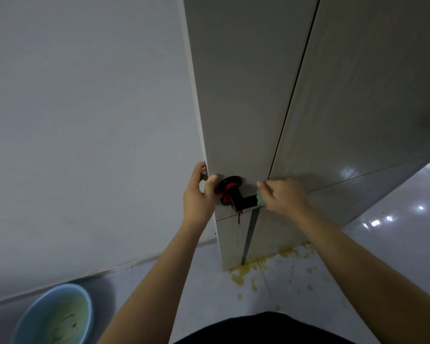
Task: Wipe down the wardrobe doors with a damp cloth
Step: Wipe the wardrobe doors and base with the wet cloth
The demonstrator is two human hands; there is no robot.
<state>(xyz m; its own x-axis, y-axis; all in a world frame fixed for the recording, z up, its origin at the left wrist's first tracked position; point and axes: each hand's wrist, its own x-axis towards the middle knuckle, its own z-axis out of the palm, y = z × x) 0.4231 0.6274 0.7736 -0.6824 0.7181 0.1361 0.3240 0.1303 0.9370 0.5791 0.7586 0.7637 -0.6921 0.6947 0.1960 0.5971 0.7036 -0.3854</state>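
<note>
My left hand (pixel 198 194) gripped the door (pixel 243 95) edge; my right hand (pixel 284 194) pinched the cloth (pixel 260 196) against the handle (pixel 236 194).

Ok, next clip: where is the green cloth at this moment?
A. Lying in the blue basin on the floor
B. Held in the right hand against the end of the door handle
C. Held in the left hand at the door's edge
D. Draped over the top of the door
B: the right hand grips the green cloth at the end of the dark door handle, while the left hand holds the door edge.
</note>
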